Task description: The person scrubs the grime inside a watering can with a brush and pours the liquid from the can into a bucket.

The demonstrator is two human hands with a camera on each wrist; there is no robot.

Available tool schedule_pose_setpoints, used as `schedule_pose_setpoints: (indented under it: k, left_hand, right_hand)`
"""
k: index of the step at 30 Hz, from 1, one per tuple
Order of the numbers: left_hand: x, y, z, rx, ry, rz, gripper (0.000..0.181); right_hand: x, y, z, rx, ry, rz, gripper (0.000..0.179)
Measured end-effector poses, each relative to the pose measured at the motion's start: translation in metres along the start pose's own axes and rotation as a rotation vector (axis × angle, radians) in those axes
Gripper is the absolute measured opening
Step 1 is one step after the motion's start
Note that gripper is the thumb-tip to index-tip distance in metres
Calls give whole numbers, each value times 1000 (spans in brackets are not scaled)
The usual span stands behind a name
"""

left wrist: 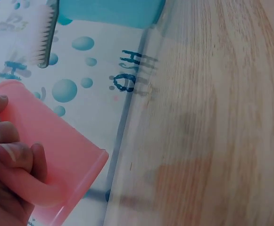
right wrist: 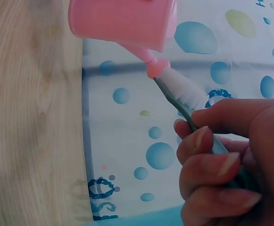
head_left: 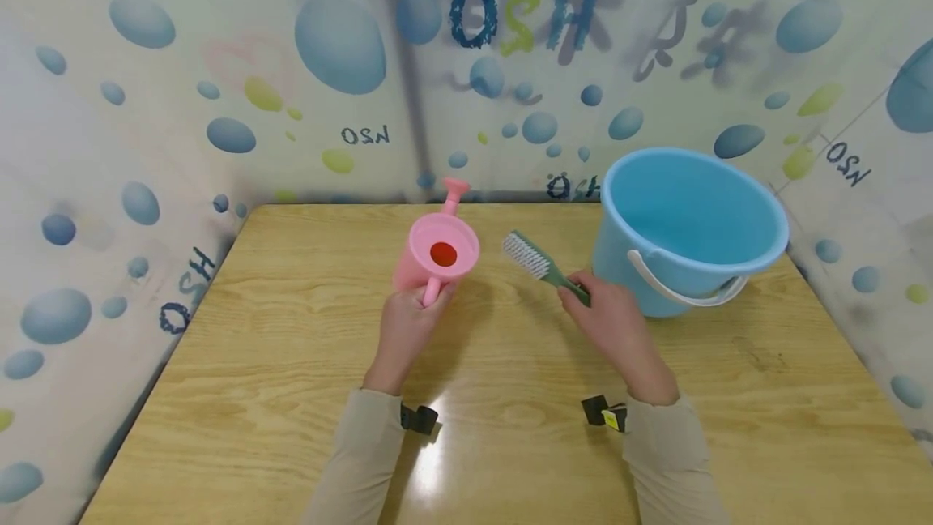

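A pink watering can is held up on the left by its near-side handle, its round top opening showing orange-red inside, spout pointing far. Apart on its right, a held green brush slants, white-bristled head toward the far left.

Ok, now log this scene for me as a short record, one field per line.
Left grip: holds pink watering can by its handle
Right grip: holds green brush, white bristles clear of the fingers
Bucket: light blue, upright, at the right on the table
Table: wood-grain top
Backdrop: pale, printed with blue and green spots
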State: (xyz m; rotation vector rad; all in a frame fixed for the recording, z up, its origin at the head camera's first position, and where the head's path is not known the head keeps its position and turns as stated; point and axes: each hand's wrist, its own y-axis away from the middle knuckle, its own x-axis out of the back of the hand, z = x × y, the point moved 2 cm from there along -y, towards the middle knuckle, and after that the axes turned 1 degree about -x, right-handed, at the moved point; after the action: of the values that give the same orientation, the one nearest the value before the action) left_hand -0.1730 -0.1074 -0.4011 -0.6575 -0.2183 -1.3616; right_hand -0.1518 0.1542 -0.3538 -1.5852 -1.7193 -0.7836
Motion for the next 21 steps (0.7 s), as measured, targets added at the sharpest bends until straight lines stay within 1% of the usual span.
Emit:
schedule_pose_setpoints:
  k: [6,11,15,21]
  left_hand:
    - [-3,0,7,-74,-46,1,53]
    - [-6,1,10,-113,-82,4,54]
    - [-8,2,11,-121,-91,-5,55]
    - [-8,3,11,-123,-101,-16,53]
  right_hand:
    - [8,4,-3,32,4,42,28]
    - [11,7,-6,52,-7,59,28]
    - [12,8,-9,75,-4,72,28]
    - [12,7,-21,158,10,100,25]
